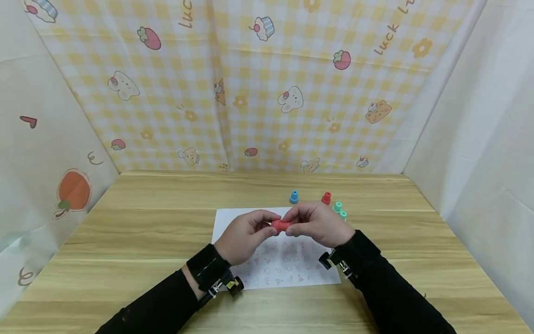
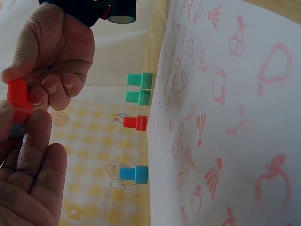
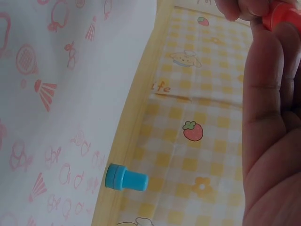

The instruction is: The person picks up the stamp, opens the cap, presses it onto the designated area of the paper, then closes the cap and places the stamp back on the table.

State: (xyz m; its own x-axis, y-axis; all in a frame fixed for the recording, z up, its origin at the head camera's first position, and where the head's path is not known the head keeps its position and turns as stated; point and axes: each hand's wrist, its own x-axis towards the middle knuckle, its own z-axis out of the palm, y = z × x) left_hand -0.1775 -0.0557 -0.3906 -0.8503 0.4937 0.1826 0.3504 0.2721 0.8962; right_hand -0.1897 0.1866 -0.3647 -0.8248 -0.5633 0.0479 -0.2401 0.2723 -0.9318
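Between both hands, a red toy stamp (image 1: 280,226) is held on its side above the printed paper. My left hand (image 1: 246,234) pinches one end with thumb and fingers; my right hand (image 1: 321,224) pinches the other. The left wrist view shows the red stamp (image 2: 19,101) with a greyish end near the left fingers (image 2: 35,136). In the right wrist view the stamp (image 3: 284,16) is partly cut off at the top corner. Beneath the hands lies white paper (image 1: 227,218) covered in red prints of fruit, shuttlecocks and rackets.
Beyond the paper stand a blue stamp (image 1: 294,197), another red stamp (image 1: 326,198) and two green stamps (image 2: 139,80), partly behind the right hand in the head view. The wooden table (image 1: 146,222) meets a yellow checked cloth (image 1: 250,116) at the back, with pale cloth on both sides.
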